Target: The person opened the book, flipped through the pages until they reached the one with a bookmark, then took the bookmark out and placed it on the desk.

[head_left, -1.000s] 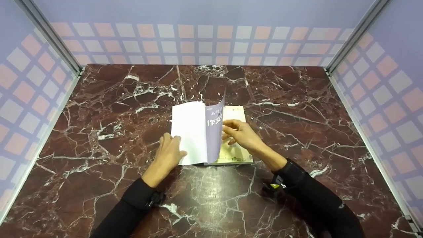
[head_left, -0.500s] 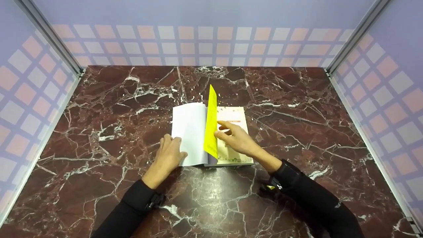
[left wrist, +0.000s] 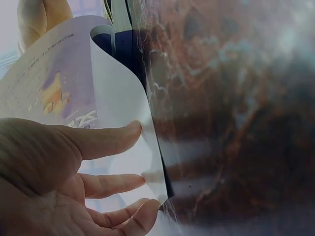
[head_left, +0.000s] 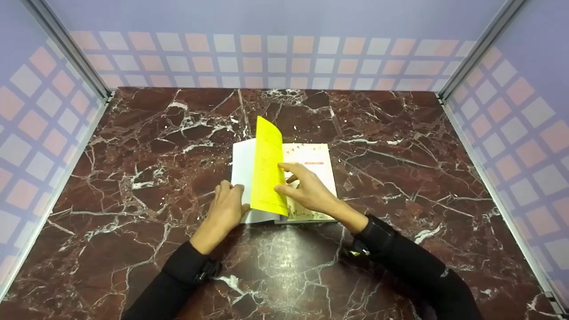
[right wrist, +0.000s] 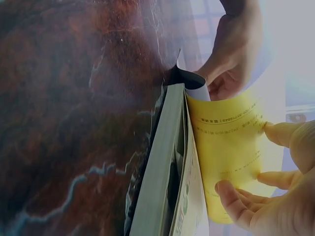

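A book lies spread on the table; its white inside cover (head_left: 242, 164) is at the left and a cream printed page (head_left: 313, 153) at the right. Between them a bright yellow leaf (head_left: 268, 169) stands up, leaning left and slightly curved. My right hand (head_left: 309, 189) touches the right-hand face of this leaf with its fingertips, as the right wrist view also shows on the yellow sheet (right wrist: 229, 147). My left hand (head_left: 224, 202) rests on the lower left of the white cover; in the left wrist view its extended thumb and fingers press the white sheet (left wrist: 123, 93).
The book lies around the middle of a dark red marbled table (head_left: 169, 249). Patterned panels enclose its back (head_left: 275, 18) and both sides. A thick page block (right wrist: 157, 162) shows along the book's edge in the right wrist view.
A lilac leaf with white lettering has gone over to the left, and the yellow leaf has risen and swung left. My right hand has moved left with it; my left hand has stayed put.
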Tool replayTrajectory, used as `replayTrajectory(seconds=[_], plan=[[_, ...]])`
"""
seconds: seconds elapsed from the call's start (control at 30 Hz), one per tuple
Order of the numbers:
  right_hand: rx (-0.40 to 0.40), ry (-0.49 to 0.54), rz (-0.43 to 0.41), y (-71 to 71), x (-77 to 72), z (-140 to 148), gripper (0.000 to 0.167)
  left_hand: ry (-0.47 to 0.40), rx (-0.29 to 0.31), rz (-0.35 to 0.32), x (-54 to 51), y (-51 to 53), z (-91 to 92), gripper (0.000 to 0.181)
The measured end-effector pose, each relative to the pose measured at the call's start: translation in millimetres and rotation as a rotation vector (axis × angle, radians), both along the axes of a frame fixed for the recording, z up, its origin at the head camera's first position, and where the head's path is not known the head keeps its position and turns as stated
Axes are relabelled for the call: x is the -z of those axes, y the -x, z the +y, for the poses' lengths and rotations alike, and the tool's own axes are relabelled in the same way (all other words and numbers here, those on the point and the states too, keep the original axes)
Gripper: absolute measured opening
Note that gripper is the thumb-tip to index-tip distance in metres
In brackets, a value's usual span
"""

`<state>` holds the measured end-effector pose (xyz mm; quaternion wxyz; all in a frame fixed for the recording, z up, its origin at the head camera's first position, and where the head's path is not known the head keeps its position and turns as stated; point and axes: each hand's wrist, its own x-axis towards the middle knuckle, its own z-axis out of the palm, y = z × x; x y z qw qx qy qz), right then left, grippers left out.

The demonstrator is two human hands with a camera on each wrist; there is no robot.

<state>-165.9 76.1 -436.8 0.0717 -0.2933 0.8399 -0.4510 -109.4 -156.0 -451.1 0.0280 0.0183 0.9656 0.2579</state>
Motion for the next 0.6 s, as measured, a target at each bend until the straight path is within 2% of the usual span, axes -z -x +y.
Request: replayTrajectory(seconds=[0.13, 0.23, 0.47, 0.6], plan=[[-0.032, -0.013, 0.021, -0.3, 2.2, -3.8, 0.062, 0.022, 0.007, 0.014, -0.2, -0.3, -3.4, 0.035], [-0.043, -0.025, 0.017, -0.9, 2.9, -5.0, 0.061, 0.042, 0.005, -0.001, -1.6, -0.6, -6.3, 0.039], [-0.076, -0.048, 0.081, -1.5, 4.4, -6.2, 0.054, 0.035, 0.044, 0.008, -3.9, -4.2, -9.7, 0.021], [-0.082, -0.085, 0.103, -1.6, 6.5, -8.8, 0.051, 0.011, 0.076, 0.022, -6.6, -5.5, -11.8, 0.021]])
